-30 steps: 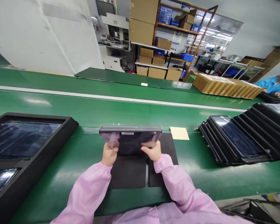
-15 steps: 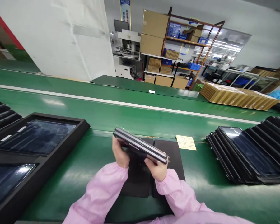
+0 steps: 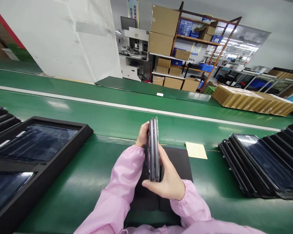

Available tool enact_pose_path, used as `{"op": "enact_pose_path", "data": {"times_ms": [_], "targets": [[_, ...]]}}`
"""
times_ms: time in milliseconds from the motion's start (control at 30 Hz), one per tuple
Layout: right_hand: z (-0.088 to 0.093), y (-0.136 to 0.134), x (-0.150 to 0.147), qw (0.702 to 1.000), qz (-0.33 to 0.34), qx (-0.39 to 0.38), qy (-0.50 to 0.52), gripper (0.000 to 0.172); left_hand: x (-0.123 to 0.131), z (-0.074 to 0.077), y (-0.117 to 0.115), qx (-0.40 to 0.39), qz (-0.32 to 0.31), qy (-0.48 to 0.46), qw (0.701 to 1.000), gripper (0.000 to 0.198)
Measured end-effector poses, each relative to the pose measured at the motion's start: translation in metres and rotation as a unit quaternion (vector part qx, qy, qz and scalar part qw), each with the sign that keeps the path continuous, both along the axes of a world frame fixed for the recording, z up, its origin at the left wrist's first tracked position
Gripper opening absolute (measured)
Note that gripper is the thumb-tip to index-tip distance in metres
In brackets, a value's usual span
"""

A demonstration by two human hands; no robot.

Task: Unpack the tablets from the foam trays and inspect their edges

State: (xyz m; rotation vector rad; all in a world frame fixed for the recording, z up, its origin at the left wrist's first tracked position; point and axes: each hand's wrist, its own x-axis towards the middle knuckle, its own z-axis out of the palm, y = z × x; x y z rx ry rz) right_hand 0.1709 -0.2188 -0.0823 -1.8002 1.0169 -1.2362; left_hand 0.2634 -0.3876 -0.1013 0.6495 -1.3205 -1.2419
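Two slim dark tablets (image 3: 154, 149), pressed face to face, stand on edge in front of me, their long narrow sides toward the camera. A bit of clear film shows at their upper right corner. My left hand (image 3: 143, 136) grips them at the far left side; most of its fingers are hidden behind. My right hand (image 3: 169, 178) is closed round the near right side, its thumb stretched across under the lower edge. Below both hands lie dark flat mats (image 3: 179, 161), side by side on the green bench (image 3: 107, 169).
At left, a black foam tray (image 3: 61, 148) holds dark screens, with stacked panels behind it. Several overlapping tablets (image 3: 261, 162) lie at right. A yellow dotted card (image 3: 196, 150) rests beside the mats. Cardboard dividers (image 3: 254, 100) stand across the bench's white strip.
The tablets have turned from a slanting, nearly level pose to upright on edge. My left hand has shifted up and right, and my right hand's thumb has moved beneath them.
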Motion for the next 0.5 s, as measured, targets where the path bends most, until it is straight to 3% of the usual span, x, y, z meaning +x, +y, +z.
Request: {"op": "enact_pose_path", "data": {"times_ms": [133,267,500], "targets": [[0.009,0.006,-0.013,0.998,0.048,0.035,-0.02,0.114,0.001,0.0,0.001,-0.011,0.0,0.018,1.0,0.067],[0.011,0.01,-0.021,0.995,0.079,0.059,-0.035,0.103,0.0,0.001,0.002,-0.01,-0.004,0.024,1.0,0.066],[0.015,0.007,-0.023,0.992,0.059,0.067,-0.083,0.086,-0.001,0.007,0.005,0.0,-0.01,0.034,0.999,0.069]]}}
